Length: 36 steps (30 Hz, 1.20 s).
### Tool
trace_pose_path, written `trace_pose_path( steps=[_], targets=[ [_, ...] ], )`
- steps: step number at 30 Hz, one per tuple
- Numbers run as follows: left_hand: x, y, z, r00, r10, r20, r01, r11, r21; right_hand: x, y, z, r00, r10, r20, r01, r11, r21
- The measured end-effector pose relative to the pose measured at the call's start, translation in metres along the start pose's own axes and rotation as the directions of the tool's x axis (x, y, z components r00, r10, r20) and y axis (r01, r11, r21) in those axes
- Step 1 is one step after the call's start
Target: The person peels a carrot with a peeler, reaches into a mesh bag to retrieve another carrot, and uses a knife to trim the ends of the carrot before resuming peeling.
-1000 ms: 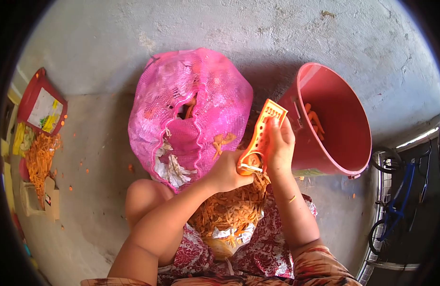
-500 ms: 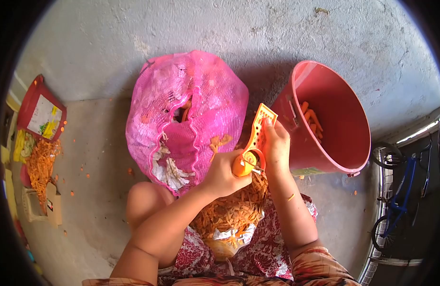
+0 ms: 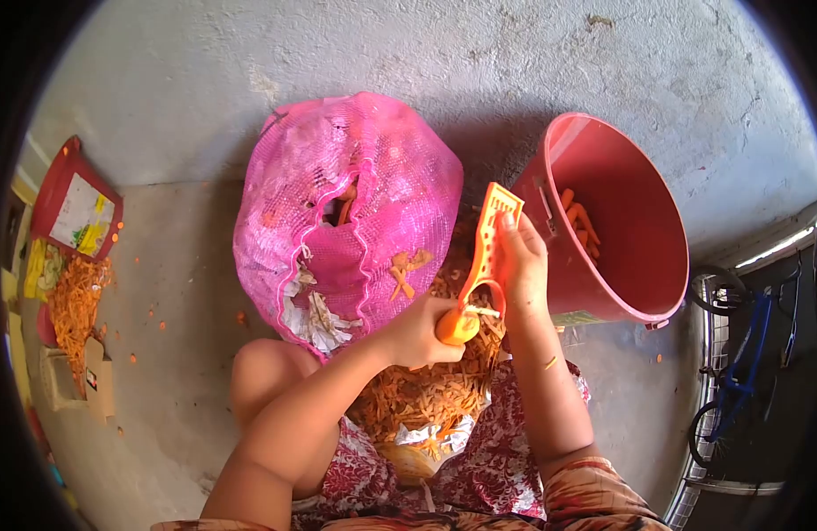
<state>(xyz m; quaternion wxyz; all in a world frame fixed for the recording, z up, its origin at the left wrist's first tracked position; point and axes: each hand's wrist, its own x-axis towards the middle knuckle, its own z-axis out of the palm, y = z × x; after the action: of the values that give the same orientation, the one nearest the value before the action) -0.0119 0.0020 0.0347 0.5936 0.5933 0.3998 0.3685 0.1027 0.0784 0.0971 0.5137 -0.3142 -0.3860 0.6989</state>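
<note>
Left grip (image 3: 422, 332) holds a carrot (image 3: 456, 328); right grip (image 3: 524, 261), an orange peeler (image 3: 488, 241).

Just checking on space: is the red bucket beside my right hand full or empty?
Neither: the bucket holds a few carrots, and much of its inside shows bare. Their depth is hidden.

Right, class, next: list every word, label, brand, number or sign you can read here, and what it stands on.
None can be read.
White label on the far-left red plastic container: too small, blurred.
Greenish patch on the large red plastic bucket: too blurred.
Dark mark on the tan cardboard box: too small.
</note>
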Motion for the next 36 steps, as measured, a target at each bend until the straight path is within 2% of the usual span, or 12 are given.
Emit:
trace_pose_path(
  steps=[8,14,18,20,21,22,24,25,26,28,32,36],
  targets=[
    [0.007,-0.002,0.005,0.989,0.085,-0.12,-0.104,0.982,-0.156,-0.007,0.013,-0.002,0.99,-0.131,0.048,0.139,0.968,-0.211],
    [0.003,0.024,-0.002,0.951,0.232,-0.204,-0.17,0.944,0.281,-0.006,0.016,-0.013,0.992,-0.107,-0.071,0.072,0.921,-0.383],
    [0.008,0.013,0.006,0.885,0.278,-0.374,-0.192,0.949,0.25,0.002,0.016,-0.008,0.98,-0.113,-0.162,0.068,0.963,-0.26],
    [0.007,0.011,0.006,0.807,0.456,-0.374,-0.269,0.849,0.454,0.008,0.022,-0.012,0.965,-0.162,-0.206,0.105,0.959,-0.263],
    [0.004,0.011,0.008,0.767,0.548,-0.335,-0.305,0.77,0.561,0.014,0.022,-0.025,0.94,-0.132,-0.315,0.021,0.943,-0.333],
    [0.001,0.011,0.011,0.721,0.632,-0.285,-0.333,0.677,0.657,0.028,0.018,-0.047,0.917,-0.176,-0.357,0.083,0.962,-0.262],
    [-0.009,0.017,0.019,0.751,0.632,-0.194,-0.486,0.726,0.486,0.044,0.004,-0.068,0.859,-0.258,-0.443,0.263,0.963,-0.05],
    [-0.008,0.013,0.015,0.798,0.577,-0.176,-0.44,0.757,0.483,0.039,-0.005,-0.045,0.865,-0.261,-0.428,0.246,0.965,-0.091],
    [-0.008,0.008,0.013,0.843,0.514,-0.162,-0.39,0.79,0.473,0.033,-0.004,-0.042,0.912,-0.268,-0.309,0.26,0.963,-0.067],
    [-0.006,0.012,0.006,0.907,0.336,-0.253,-0.263,0.922,0.283,0.024,-0.004,-0.032,0.935,-0.209,-0.286,0.186,0.977,-0.108],
    [-0.006,0.012,0.002,0.941,0.174,-0.291,-0.154,0.984,0.09,0.022,0.006,-0.037,0.98,-0.116,-0.159,0.116,0.993,-0.01],
    [-0.001,0.003,0.009,0.949,0.256,-0.187,-0.208,0.948,0.241,0.005,0.007,-0.009,0.997,-0.068,-0.048,0.068,0.998,-0.013]
  ],
)
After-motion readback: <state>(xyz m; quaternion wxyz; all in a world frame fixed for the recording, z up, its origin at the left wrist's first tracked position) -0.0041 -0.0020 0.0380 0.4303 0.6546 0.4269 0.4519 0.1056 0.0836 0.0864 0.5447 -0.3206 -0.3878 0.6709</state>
